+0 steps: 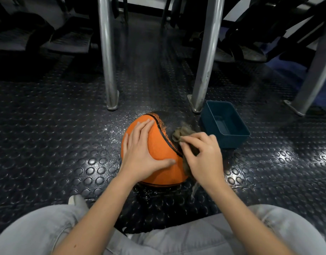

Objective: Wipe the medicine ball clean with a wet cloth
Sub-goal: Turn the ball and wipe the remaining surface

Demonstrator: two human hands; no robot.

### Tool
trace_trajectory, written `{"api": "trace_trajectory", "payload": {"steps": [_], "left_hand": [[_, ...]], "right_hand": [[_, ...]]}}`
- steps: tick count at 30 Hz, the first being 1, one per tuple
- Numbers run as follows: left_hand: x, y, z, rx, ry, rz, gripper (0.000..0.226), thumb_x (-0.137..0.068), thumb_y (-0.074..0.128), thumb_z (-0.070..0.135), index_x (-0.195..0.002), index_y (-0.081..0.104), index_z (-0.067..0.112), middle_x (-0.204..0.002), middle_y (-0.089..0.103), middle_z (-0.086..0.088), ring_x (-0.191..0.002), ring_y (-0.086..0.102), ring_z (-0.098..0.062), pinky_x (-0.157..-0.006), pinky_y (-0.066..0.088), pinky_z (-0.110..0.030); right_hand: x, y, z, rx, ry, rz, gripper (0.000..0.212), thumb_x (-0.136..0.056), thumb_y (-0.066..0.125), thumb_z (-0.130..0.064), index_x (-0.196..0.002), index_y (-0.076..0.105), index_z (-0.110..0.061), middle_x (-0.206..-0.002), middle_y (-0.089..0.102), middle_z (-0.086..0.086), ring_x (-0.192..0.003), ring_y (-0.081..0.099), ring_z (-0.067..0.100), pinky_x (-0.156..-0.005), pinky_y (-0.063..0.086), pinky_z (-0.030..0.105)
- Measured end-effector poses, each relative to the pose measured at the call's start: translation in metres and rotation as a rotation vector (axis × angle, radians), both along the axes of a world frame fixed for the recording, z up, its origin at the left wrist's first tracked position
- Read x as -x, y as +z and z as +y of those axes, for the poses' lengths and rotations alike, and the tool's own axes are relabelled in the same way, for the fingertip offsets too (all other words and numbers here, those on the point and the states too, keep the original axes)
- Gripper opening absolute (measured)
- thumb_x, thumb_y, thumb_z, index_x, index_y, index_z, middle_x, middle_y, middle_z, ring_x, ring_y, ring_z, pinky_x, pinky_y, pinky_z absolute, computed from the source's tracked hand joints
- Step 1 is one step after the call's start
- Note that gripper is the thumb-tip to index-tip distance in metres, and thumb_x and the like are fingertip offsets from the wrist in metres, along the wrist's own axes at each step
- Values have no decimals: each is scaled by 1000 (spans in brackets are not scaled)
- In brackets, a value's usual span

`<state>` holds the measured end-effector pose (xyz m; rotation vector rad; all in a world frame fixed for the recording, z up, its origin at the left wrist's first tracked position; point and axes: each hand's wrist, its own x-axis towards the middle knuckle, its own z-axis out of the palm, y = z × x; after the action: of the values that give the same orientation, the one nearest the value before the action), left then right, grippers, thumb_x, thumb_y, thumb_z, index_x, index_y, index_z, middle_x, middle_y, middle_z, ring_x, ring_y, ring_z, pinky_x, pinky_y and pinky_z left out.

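Glinting off the studded floor (96, 161) at eight and four o'clock, dimming toward twelve, bending and blurring at edges.

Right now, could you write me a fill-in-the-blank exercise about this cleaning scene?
On the medicine ball, the left hand lies flat on the ____ panel.
The right hand grips the cloth, mostly over the ____ panel.
The tub stands to the ____ of the medicine ball.
Missing words: orange; black; right.

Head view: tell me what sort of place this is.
Likely a gym or fitness room: studded black rubber floor, steel equipment legs, and a medicine ball that the right hand holds a cloth against.
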<state>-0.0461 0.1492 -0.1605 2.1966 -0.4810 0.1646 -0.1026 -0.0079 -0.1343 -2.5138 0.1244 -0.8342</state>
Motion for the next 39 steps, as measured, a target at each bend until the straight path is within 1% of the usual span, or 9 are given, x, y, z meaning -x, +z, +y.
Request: {"api": "trace_trajectory", "payload": {"steps": [6,10,12,16,20,26,28,32,39], "left_hand": [[-1,3,-1,-27,-41,27,116,-44,52,79,-146,17,36,-149,16,18,-138,6,2,-118,1,-44],[-3,16,-6,-65,8,-47,109,-43,53,79,-139,32,33,-142,26,17,-136,11,0,-116,-10,-38],[-8,28,-9,-129,-62,-103,102,-50,66,75,-137,36,33,-144,28,18,-139,5,1,-113,-14,-34],[-14,31,-14,-383,-234,-64,113,-59,71,69,-148,12,35,-155,6,20,-142,-9,-1,-114,-14,-38],[-13,25,-17,-343,-172,-89,112,-58,73,68,-148,14,35,-155,10,21,-142,-5,-1,-114,-13,-34],[-16,20,-4,-259,-155,-72,114,-50,75,69,-146,22,35,-152,17,22,-142,2,0,-114,-8,-33],[-15,18,4,-236,-143,-72,117,-42,60,79,-145,22,36,-147,17,27,-139,2,5,-114,-7,-33],[-13,13,11,-189,-115,-76,117,-41,51,83,-144,24,35,-140,14,31,-131,-2,12,-114,-6,-32],[-11,14,6,-215,-126,-105,114,-43,48,78,-145,24,34,-138,13,32,-136,1,8,-107,-15,-18]], "right_hand": [[-20,-4,-29,-251,-82,89,15,-87,66,-21,-99,74,-18,-91,63,-10,-95,57,21,-78,32,14],[-20,-8,-30,-275,-80,100,15,-88,65,-20,-100,74,-19,-91,61,-13,-95,55,19,-75,31,7],[-21,-7,-31,-289,-65,98,14,-88,65,-19,-99,74,-20,-91,61,-14,-95,55,19,-79,35,15],[-30,-5,-30,-303,-37,131,16,-89,63,-18,-102,72,-18,-95,62,-11,-98,56,24,-86,40,28],[-27,-6,-20,-276,-84,120,21,-92,59,-18,-110,69,-15,-107,65,-2,-100,52,21,-85,38,25],[-12,-6,-1,-11,29,15,15,-86,65,-21,-97,74,-14,-96,66,-2,-83,46,18,-73,34,25],[-27,-10,-18,-102,-65,106,17,-89,63,-21,-101,73,-15,-100,67,0,-88,49,19,-72,29,22],[-30,-15,-26,-377,-130,168,19,-89,64,-19,-104,73,-14,-103,69,0,-101,60,21,-86,42,25],[-10,-5,17,-11,79,-74,13,-82,66,-20,-89,75,-14,-89,64,-1,-81,48,17,-75,35,16]]}}
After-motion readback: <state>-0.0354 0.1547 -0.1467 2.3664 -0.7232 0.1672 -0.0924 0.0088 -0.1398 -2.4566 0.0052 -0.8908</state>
